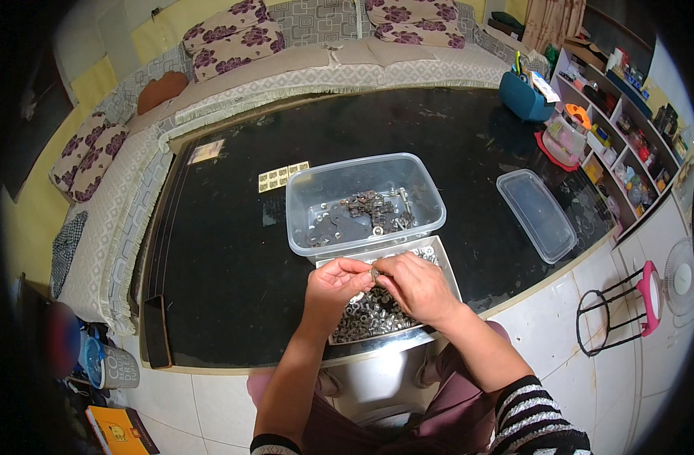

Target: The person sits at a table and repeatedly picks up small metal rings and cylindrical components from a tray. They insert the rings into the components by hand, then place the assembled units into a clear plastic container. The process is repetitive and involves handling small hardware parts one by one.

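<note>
My left hand (336,284) and my right hand (418,284) meet over a shallow white box (452,273). Between their fingertips they pinch a small metal part (374,274), mostly covered by the fingers. Many small silvery metal fittings (369,315) fill the box below; my hands and wrists hide some of them. Just behind the box stands a clear plastic container (365,244). It holds dark, dirty metal pieces (369,205), a few bolts (405,199) and some washers (377,231).
A clear lid (537,216) lies on the dark tabletop (222,273) at right. Behind it are a plastic jug (564,136) and a blue holder (523,99). A sticker sheet (281,175) lies left of the container; a phone (156,331) rests at the left corner.
</note>
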The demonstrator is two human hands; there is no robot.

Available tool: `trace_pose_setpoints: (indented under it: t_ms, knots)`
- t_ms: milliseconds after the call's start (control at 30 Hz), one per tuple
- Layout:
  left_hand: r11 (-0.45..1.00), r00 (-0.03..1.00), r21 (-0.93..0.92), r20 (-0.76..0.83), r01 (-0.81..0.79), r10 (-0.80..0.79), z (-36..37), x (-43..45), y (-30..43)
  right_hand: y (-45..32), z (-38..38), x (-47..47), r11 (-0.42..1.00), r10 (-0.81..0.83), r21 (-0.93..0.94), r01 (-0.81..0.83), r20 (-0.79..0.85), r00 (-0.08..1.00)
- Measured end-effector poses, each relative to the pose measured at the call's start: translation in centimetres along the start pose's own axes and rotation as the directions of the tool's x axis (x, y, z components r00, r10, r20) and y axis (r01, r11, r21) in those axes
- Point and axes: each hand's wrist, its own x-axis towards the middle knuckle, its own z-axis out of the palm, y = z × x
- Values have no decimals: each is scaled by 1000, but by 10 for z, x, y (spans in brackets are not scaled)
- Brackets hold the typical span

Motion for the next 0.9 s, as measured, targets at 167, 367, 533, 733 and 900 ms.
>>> trace_pose_setpoints:
  t_ms: [167,367,533,733,900]
  knots:
    - [1000,999,2,24,24,-24,-5,1,-3,1,1,-3,996,-73,-55,70,-56,996]
    - [999,1000,42,-18,-23,24,-1,0,-2,1,4,-4,991,92,98,-87,-56,994]
    - [953,979,225,3,-201,206,2,-1,-1,-1,2,-7,753,429,473,-458,175,886]
    - [891,949,329,68,-313,308,1,0,-3,9,-1,-11,200,463,711,-674,538,704]
    - [945,977,251,15,-210,213,3,-1,-1,-1,-2,-5,712,451,530,-461,157,878]
